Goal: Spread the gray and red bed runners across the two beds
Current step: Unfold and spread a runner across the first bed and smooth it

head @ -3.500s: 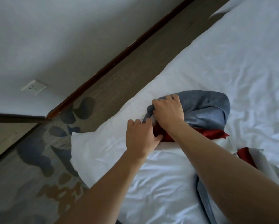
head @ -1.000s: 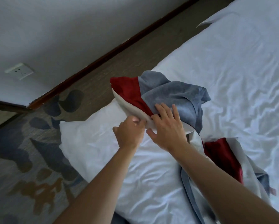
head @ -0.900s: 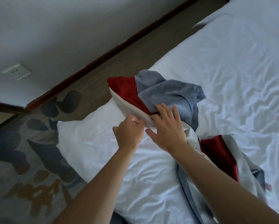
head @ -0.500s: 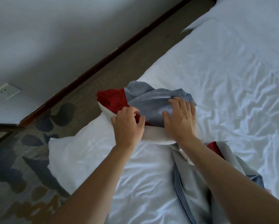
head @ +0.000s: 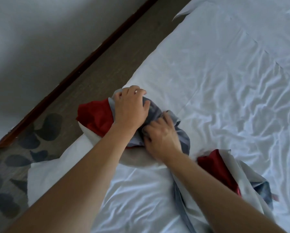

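A gray and red bed runner [head: 97,115] with a white lining lies bunched at the left edge of a bed with a wrinkled white sheet [head: 224,81]. Its red end hangs over the bed's side. My left hand [head: 130,111] grips the gray cloth at the bed's edge, fingers curled over it. Just to the right, my right hand [head: 161,137] clutches a gray fold; it is slightly blurred. The rest of the runner trails toward the lower right, where another red patch [head: 214,167] shows beside my right forearm.
A strip of brown carpet [head: 107,68] runs between the bed and a white wall with a dark wooden skirting [head: 83,68]. The carpet at lower left has a dark leaf pattern [head: 15,162]. A folded sheet corner [head: 181,14] lies at the top.
My left hand has reached forward over the runner to the bed's edge and gripped the gray cloth. My right hand has dropped lower and closed on a gray fold. The red end hangs farther left.
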A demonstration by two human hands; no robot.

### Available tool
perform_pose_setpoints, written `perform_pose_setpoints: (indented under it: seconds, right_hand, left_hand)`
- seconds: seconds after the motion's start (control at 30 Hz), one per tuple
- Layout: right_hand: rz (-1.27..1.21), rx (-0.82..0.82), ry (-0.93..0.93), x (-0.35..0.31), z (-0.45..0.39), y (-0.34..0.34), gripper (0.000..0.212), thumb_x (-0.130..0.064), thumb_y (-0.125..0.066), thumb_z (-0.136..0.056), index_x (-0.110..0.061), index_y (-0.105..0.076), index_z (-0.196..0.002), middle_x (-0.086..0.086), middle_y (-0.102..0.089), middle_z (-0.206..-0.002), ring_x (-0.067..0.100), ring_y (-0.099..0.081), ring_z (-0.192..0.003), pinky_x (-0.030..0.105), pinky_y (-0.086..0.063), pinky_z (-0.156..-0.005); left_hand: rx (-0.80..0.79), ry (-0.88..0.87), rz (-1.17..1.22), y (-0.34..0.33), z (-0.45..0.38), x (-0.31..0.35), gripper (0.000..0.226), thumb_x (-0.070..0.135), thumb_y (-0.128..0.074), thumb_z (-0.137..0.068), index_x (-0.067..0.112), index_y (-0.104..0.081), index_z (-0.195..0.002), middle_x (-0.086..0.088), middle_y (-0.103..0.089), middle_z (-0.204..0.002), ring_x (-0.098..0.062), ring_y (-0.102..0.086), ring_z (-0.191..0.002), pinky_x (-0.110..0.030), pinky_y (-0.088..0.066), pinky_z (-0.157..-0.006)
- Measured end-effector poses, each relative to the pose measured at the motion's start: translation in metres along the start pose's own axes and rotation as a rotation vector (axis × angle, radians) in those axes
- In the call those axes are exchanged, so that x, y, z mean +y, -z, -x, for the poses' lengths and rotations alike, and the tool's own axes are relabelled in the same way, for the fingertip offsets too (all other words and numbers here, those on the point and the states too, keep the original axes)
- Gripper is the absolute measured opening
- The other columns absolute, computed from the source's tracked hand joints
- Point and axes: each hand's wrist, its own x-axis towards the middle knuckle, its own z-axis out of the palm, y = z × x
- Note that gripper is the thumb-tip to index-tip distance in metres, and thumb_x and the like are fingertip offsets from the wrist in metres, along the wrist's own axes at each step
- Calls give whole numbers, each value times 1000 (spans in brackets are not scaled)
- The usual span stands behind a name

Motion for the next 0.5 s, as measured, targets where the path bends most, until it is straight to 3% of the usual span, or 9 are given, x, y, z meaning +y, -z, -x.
perform_pose_setpoints:
  seconds: [0.1, 0.17, 0.23, 0.3, 0.37, 0.4, 0.43, 0.5]
  right_hand:
    - [-55, -36, 103, -15, 23, -12, 18, -21, -63, -82, -18, -71, -66, -1, -63, -63, 21, -58, -75, 49, -35, -113]
    - [-119, 48, 79, -13, 25, -10, 22, -25, -64, -87, -18, -70, -68, -2, -64, -67, 18, -57, -75, 47, -38, -109]
    - [-183, 188, -23, -3, 17, 0, 16, -24, -62, -91, -17, -69, -77, -1, -65, -81, 18, -55, -83, 45, -42, -101]
    - [-119, 237, -216, 9, 4, 9, 16, -27, -63, -90, -15, -68, -99, 3, -64, -105, 24, -54, -100, 46, -41, -101]
    - [-28, 87, -448, 19, -10, 14, 50, -40, -66, -84, -14, -57, -126, 8, -56, -129, 29, -50, -119, 45, -36, -109]
    - [-30, -10, -543, 22, -16, 15, 58, -45, -64, -82, -15, -51, -131, 7, -56, -130, 29, -50, -120, 44, -35, -110]
    - [-38, -97, -605, 24, -22, 15, 55, -45, -61, -83, -15, -49, -127, 5, -60, -119, 30, -54, -113, 45, -35, -109]
    - [-6, -201, -621, 29, -30, 14, 25, -30, -55, -85, -16, -49, -104, -1, -58, -81, 29, -60, -90, 46, -35, -107]
  left_hand:
    - [-185, -123, -203, 0, -3, 3, 31, 32, -58, -91, 26, -62, -121, 3, -59, -128, -21, -47, -127, -46, -23, -110]
    - [-335, -134, -319, 0, -1, 1, 27, 34, -52, -92, 23, -61, -116, 0, -60, -121, -25, -44, -126, -50, -13, -115]
    - [-387, -112, -377, 3, 1, -3, 22, 35, -49, -92, 23, -63, -104, -1, -62, -107, -28, -47, -121, -52, -10, -116]
    - [-298, -127, -374, 9, 6, -6, 16, 31, -52, -91, 24, -66, -89, 2, -63, -87, -26, -52, -108, -47, -18, -112]
    - [-112, -121, -302, 17, 13, -11, 9, 27, -58, -89, 24, -64, -82, 5, -61, -76, -22, -56, -93, -41, -26, -103]
    - [-9, -103, -257, 21, 15, -16, 6, 26, -61, -88, 23, -61, -82, 7, -60, -74, -20, -55, -88, -39, -27, -100]
    - [69, -79, -218, 24, 16, -21, 7, 26, -64, -87, 24, -58, -83, 8, -58, -73, -19, -54, -84, -38, -28, -98]
    - [83, -87, -176, 31, 21, -32, 11, 31, -65, -86, 25, -56, -85, 10, -58, -76, -17, -54, -83, -41, -28, -102]
